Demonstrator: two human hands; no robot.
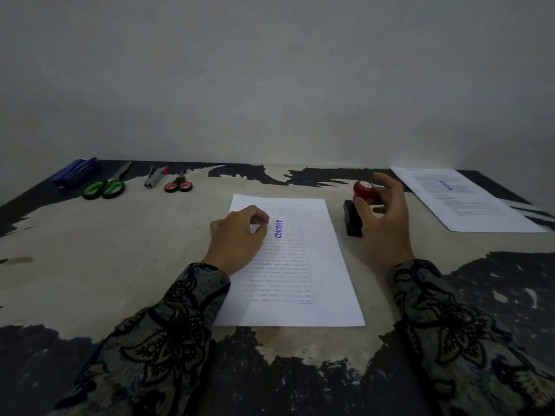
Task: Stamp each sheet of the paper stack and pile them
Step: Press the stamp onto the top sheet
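Spreading across the view, a worn tabletop (pixel 90 265) with peeling dark patches carries everything. A printed sheet (pixel 324 265) lies at the centre, already bearing a blue stamp mark (pixel 278 229) near its far end. A pile (pixel 468 202) of stamped sheets lies at the far right, well apart from it. Along the far left edge sit a blue stapler (pixel 75 172), green scissors (pixel 105 187), a staple remover (pixel 154 177) and small red scissors (pixel 178 185), all clear of the work. The left hand (pixel 237 235) rests on the sheet's left side, fingers curled, their tips pinching at the paper just beside the mark. The right hand (pixel 381 223) hovers just right of the sheet, loosely curled around the red knob of the stamp (pixel 360 202), whose black base stands on the tabletop beside the sheet's right edge.
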